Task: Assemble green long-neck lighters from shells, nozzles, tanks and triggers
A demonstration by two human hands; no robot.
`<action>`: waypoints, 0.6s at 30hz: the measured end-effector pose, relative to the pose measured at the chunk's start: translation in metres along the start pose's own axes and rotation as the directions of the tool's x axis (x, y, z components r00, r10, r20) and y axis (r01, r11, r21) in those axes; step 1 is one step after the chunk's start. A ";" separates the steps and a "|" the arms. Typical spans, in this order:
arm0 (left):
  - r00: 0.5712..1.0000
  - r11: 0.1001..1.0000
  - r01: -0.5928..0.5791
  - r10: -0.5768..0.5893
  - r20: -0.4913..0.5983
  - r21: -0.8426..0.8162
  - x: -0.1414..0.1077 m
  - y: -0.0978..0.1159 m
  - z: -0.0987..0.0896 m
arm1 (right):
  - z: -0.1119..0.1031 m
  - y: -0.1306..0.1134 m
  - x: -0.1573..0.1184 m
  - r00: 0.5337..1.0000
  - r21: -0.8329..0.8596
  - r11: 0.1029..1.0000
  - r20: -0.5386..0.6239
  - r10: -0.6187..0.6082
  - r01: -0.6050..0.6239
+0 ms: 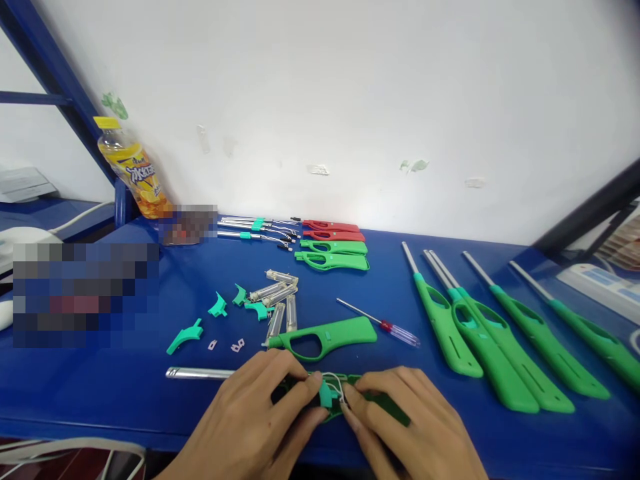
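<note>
Left hand (260, 407): bare, fingers and thumb clamped on an open green plastic handle half (386, 402), camera side of the loose green plastic handle (345, 335) (landmark); probably steadying it. Silver metal rod (200, 373) sticks out past this hand.
Right hand (410, 413): bare, fingertips pinched at a thin white wire (334, 377) beside a teal plastic trigger (327, 395), seemingly guiding the wire.
Bottle: yellow-capped clear plastic bottle (137, 167), far back left of landmark; likely parked clear of work.
Small parts: curved teal plastic pieces (186, 335), tiny pale clips (213, 345), left of landmark; spread out, perhaps for easy picking.
Stock: wired silver rods (237, 227) behind-left of landmark; clear plastic tanks (291, 313) by its left end; red plastic handles (335, 225) behind it, rowed, apparently sorted.
Screwdriver: red-and-clear-handled screwdriver (400, 333), just right of landmark, handy.
Lighters: five long green plastic lighters (500, 363), right of landmark, probably grouped apart.
</note>
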State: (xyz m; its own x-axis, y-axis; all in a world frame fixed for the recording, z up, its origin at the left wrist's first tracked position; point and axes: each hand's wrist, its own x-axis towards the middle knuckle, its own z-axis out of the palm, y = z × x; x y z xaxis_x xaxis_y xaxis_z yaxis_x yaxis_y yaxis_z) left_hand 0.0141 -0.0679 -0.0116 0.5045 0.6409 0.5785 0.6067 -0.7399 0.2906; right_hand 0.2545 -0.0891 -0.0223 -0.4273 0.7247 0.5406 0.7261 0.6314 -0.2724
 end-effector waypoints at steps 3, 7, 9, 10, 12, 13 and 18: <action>0.997 1.000 0.015 -0.015 0.069 0.003 -0.001 0.000 0.001 | 0.001 0.001 -0.001 0.999 0.030 0.999 -0.040 -0.011 0.012; 0.991 0.998 0.041 -0.047 0.124 0.054 -0.003 0.000 -0.001 | -0.001 0.003 -0.006 0.990 -0.050 0.997 -0.125 0.058 -0.065; 0.995 0.993 0.034 -0.045 0.094 0.111 -0.002 0.000 -0.008 | -0.008 0.005 -0.003 0.980 -0.077 0.989 -0.162 0.113 -0.127; 0.997 0.990 0.027 -0.037 0.067 0.136 -0.001 0.000 -0.014 | -0.012 0.006 0.002 0.978 -0.078 0.987 -0.168 0.127 -0.141; 1.000 0.987 -0.019 0.016 0.020 0.162 0.004 0.001 -0.029 | -0.023 0.009 0.018 0.977 -0.065 0.986 -0.159 0.139 -0.151; 0.999 0.985 -0.008 0.001 0.040 0.173 0.008 0.001 -0.037 | -0.029 0.010 0.028 0.982 -0.050 0.987 -0.123 0.143 -0.150; 0.971 0.969 0.224 -0.211 -0.115 0.109 0.027 -0.001 -0.071 | -0.045 0.011 0.078 0.978 -0.051 0.977 -0.011 0.209 -0.209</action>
State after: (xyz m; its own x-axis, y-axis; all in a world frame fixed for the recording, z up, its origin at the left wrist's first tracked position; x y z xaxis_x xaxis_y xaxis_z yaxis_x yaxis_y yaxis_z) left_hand -0.0166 -0.0646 0.0574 0.2913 0.7550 0.5875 0.7675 -0.5510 0.3275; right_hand 0.2534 -0.0383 0.0523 -0.2606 0.8375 0.4803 0.8259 0.4510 -0.3384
